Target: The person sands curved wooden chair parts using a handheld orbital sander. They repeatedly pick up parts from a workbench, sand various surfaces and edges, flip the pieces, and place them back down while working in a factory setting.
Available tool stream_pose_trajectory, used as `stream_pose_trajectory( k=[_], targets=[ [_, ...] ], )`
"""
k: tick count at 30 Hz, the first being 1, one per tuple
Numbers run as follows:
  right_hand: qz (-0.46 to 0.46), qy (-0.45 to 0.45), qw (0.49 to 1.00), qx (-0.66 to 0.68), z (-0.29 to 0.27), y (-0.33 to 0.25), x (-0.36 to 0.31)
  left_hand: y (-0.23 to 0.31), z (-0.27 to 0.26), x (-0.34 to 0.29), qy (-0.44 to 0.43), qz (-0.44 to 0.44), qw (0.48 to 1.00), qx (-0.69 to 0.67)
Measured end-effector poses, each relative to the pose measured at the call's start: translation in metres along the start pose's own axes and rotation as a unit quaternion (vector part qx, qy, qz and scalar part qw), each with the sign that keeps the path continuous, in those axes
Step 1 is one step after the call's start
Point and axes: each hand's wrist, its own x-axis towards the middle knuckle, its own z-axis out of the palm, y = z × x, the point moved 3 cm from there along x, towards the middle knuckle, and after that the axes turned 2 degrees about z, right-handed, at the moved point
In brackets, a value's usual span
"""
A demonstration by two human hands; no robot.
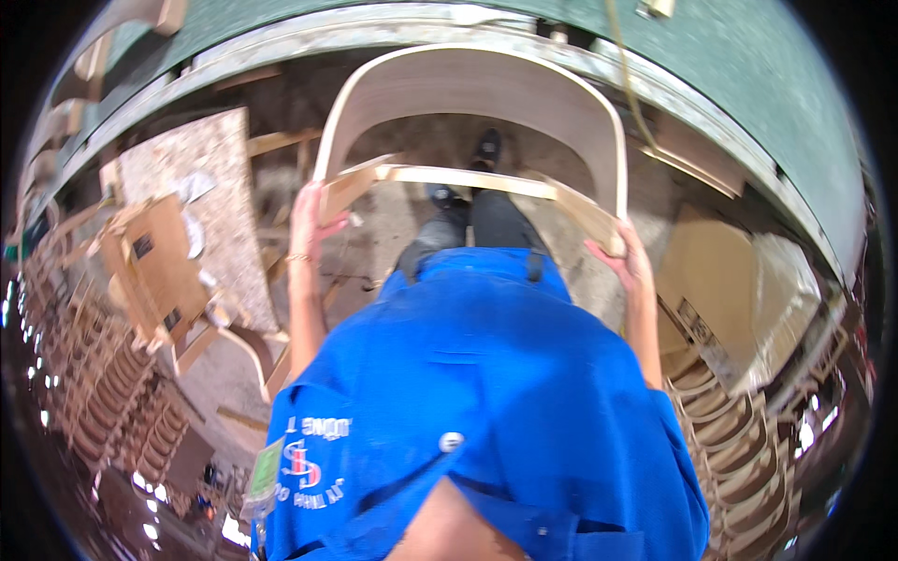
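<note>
Between my hands is a wooden chair frame [477,89], a broad curved pale band bent in a U with a straight wooden rail [468,179] and angled corner pieces joining its two ends. The curve points away from me, near the bench edge. My left hand [311,210] grips the left end of the frame, fingers around the corner. At the right end, my right hand [629,257] holds the other corner, with the thumb on the inner side. The frame hangs in front of my body, above my legs and shoes.
A green-topped bench [786,103] runs along the far side. At left stand a speckled board [201,187] and a cardboard box [159,266]. Brown cardboard [711,280] with plastic sheeting lies at right. Stacked curved wooden parts [739,458] fill both sides.
</note>
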Motion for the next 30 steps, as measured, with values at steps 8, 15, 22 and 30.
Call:
stream_pose_trajectory(
  k=[8,15,22,30],
  targets=[
    [-0.019,-0.025,0.997,-0.064,0.019,-0.026,0.009,-0.02,-0.005,-0.021,-0.003,0.01,1.0,-0.02],
    [-0.048,0.08,0.869,-0.485,0.02,-0.074,0.03,-0.029,-0.007,-0.027,0.037,0.011,0.998,-0.048],
    [-0.452,0.266,0.663,-0.534,0.109,-0.316,0.12,-0.028,-0.008,-0.02,0.107,-0.026,0.994,-0.011],
    [-0.31,0.422,0.632,-0.571,0.19,-0.404,0.219,-0.03,-0.007,-0.018,0.126,0.03,0.991,-0.022]
  ],
)
